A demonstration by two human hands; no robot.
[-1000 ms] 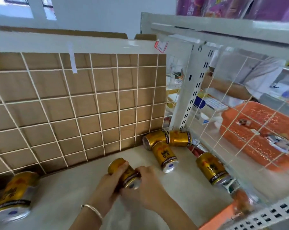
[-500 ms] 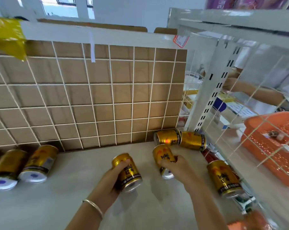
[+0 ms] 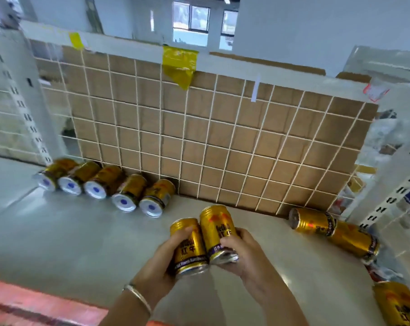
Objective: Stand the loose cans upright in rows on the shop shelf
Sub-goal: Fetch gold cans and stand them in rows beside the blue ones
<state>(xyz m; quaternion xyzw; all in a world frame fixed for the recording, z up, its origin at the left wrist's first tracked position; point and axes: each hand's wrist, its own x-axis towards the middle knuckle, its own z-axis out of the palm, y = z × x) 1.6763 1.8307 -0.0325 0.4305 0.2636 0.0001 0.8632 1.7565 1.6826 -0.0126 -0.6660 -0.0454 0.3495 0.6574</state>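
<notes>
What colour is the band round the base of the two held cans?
Purple band, clearest in the head view.

Shelf (image 3: pixel 81 243) middle open, corners crowded.
Five cans (image 3: pixel 100 187) line the back edge at left, two lying cans (image 3: pixel 312 223) fill the back-right corner, another can (image 3: pixel 398 305) the front-right.

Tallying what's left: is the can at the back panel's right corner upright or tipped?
Tipped. The can lies on its side on the shelf, its end facing left.
</notes>
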